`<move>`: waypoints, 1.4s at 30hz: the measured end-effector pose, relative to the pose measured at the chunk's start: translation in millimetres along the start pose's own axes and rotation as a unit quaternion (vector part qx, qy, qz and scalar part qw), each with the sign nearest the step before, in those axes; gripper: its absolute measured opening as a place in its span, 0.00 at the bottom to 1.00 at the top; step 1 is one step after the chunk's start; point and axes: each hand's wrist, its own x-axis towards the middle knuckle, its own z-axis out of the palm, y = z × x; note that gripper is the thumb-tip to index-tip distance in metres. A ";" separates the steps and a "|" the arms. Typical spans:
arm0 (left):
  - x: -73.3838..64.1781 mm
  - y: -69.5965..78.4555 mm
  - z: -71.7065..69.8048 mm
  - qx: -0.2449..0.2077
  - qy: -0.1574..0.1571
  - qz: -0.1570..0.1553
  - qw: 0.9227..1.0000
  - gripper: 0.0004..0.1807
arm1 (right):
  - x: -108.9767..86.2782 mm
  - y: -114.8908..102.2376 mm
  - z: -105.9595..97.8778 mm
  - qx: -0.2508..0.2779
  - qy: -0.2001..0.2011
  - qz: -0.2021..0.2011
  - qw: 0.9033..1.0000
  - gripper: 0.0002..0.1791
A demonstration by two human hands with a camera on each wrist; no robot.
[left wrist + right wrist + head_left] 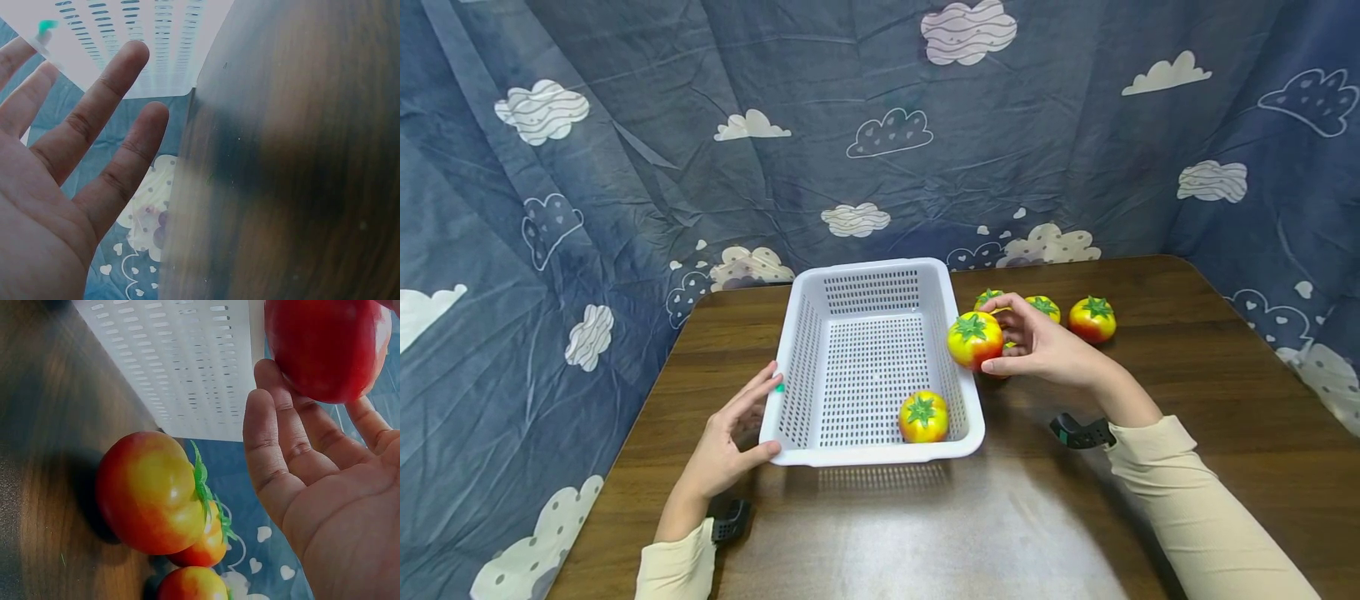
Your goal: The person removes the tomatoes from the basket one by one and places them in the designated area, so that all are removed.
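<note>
Head view: pinching a tomato point(974, 340) with curled fingers of the right hand point(1045, 346), near the three-o'clock edge of the basket point(868, 456). Touching that basket at about eight o'clock with spread fingers of the left hand point(722, 442). Expect something light, stiff and slippery — probably hardly fragile — best gripped round the widest sides, clear of the leaves point(971, 326). Note another tomato point(923, 417) inside, at five o'clock.

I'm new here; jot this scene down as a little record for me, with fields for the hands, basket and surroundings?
Left hand: touches left side of white basket
Right hand: holds a red-and-yellow tomato by the basket's right rim
Inside basket: single tomato, near right corner
Table: other tomatoes, right of basket, some partly hidden
Backdrop: blue cloth, pale clouds
</note>
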 end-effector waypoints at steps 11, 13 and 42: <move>0.2 0.4 0.4 -0.004 0.000 -0.002 1.000 0.47 | -7.8 5.3 -7.5 0.017 0.018 0.006 1.000 0.43; 0.0 0.3 0.1 -0.006 0.000 -0.002 1.000 0.47 | -9.2 6.4 -9.0 0.018 0.021 0.003 1.000 0.43; 0.0 0.3 0.2 -0.009 -0.001 -0.008 1.000 0.47 | -42.6 57.8 -38.2 0.028 0.075 0.008 0.997 0.39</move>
